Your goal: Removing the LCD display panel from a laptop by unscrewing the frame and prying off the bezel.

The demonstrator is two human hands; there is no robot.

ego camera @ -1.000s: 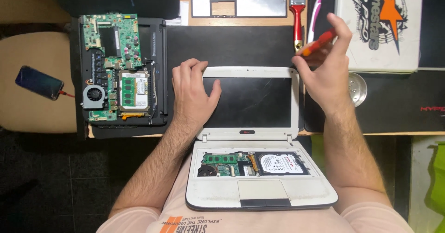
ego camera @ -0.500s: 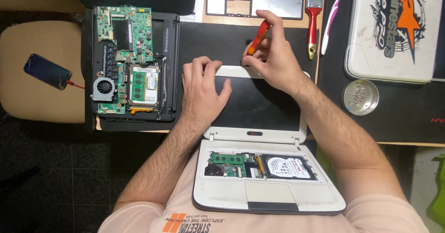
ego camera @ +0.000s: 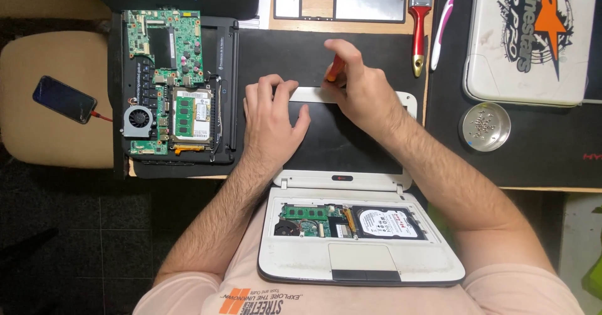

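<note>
On the white laptop's black screen (ego camera: 342, 142), the left hand (ego camera: 271, 117) lies flat, fingers spread; the right hand (ego camera: 360, 89) pinches an orange-handled screwdriver (ego camera: 335, 68) at the top bezel.

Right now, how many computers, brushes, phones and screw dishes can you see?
Laptops, whole or opened up: 3 (white open one, stripped black one, closed white one)
Brushes: 2 (red paintbrush, toothbrush)
Phones: 1
Screw dishes: 1
Total: 7

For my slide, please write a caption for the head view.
Left hand steadies a white laptop's screen while the right hand works an orange tool at its top bezel.
</note>
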